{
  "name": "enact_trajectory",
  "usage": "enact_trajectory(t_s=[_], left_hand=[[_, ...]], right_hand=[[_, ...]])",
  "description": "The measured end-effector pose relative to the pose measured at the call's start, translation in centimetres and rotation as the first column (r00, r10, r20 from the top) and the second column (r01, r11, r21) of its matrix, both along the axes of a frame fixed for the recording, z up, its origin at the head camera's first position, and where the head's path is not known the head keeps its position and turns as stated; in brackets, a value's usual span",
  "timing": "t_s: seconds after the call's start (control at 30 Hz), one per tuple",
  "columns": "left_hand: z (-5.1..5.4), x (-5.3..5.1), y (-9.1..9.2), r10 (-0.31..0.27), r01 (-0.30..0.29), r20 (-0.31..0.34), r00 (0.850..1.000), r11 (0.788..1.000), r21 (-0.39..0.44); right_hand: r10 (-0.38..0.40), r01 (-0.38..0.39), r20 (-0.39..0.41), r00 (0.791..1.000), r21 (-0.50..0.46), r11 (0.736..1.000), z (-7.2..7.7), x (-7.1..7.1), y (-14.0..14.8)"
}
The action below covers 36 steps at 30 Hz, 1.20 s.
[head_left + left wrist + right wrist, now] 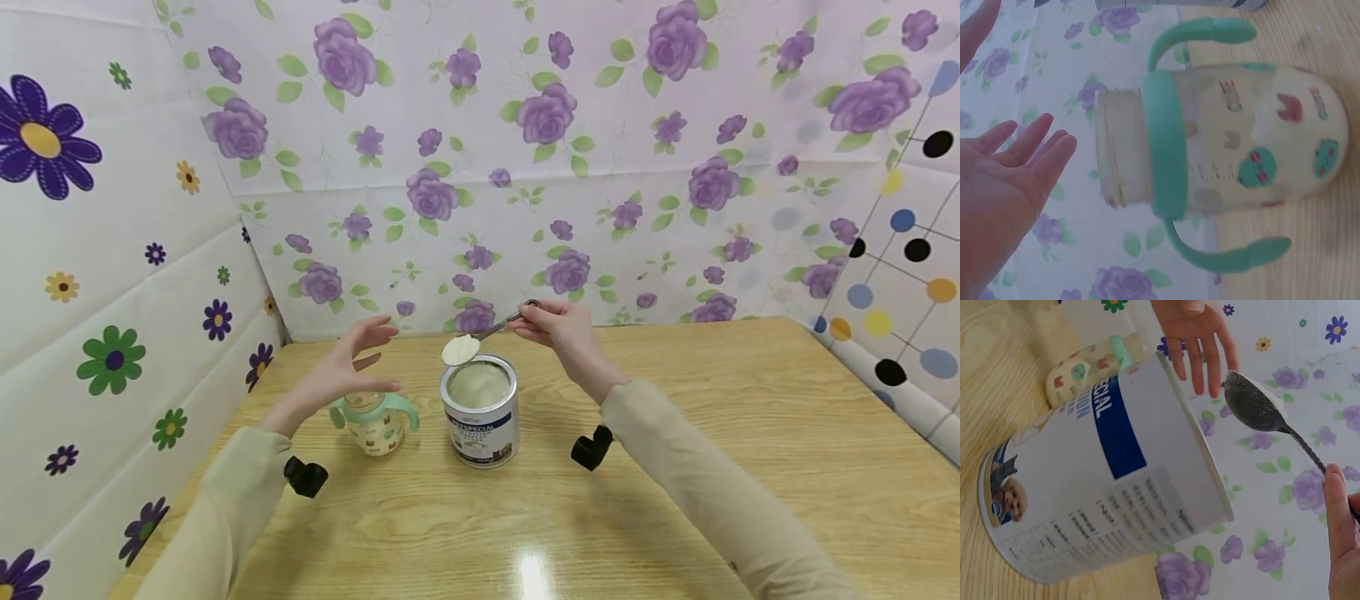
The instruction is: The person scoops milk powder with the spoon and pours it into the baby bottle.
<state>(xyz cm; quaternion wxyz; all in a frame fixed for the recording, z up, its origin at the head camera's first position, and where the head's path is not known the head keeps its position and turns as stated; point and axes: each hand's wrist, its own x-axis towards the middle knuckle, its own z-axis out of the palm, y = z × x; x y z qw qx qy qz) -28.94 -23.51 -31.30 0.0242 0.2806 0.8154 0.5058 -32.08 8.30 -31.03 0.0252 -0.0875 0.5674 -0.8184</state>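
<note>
Between the fingers of my right hand [558, 332] is the handle of a metal spoon [1257, 406], its bowl heaped with pale powder [461, 349]. The spoon hangs just above the rim of an open white can [480, 417], which holds more pale powder. My left hand [352, 362] is spread above a baby bottle [1254, 144] with mint-green handles and animal prints. Its fingers hold nothing and stand apart from the bottle's uncapped neck in the left wrist view. The bottle stands upright, left of the can.
Both bottle and can stand on a wooden table [675, 433]. Flowered cloth [517, 183] hangs behind the table's back edge. A second flower-print sheet [112, 275] borders the left side, and a dotted one [900, 275] the right.
</note>
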Motion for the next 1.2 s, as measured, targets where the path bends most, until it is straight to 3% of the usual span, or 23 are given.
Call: enact_trajectory(t_s=[0.37,0.77,1.03,1.2], left_hand=[[-1.3,0.5,-2.8,0.040,-0.039,0.008,0.999,0.999,-0.018],[-2.4,0.5,-4.4,0.055,-0.055,0.017,0.998,0.998,-0.034],[-3.6,0.5,-5.0,0.065,-0.062,0.082,0.994,0.997,-0.042],[-4.6,0.2,-5.4,0.085,-0.081,0.072,0.994,0.995,-0.060]], right_hand=[[-0.010,0.012,0.033,0.999,-0.064,0.998,0.8,-0.3,-2.7],[0.006,-0.003,0.035,0.999,-0.070,0.998,1.5,-0.2,-6.0],[0.038,-0.038,0.041,0.998,-0.001,0.999,1.3,0.0,-8.0],[0.048,-0.049,0.040,0.998,0.010,0.999,1.0,0.0,-8.9]])
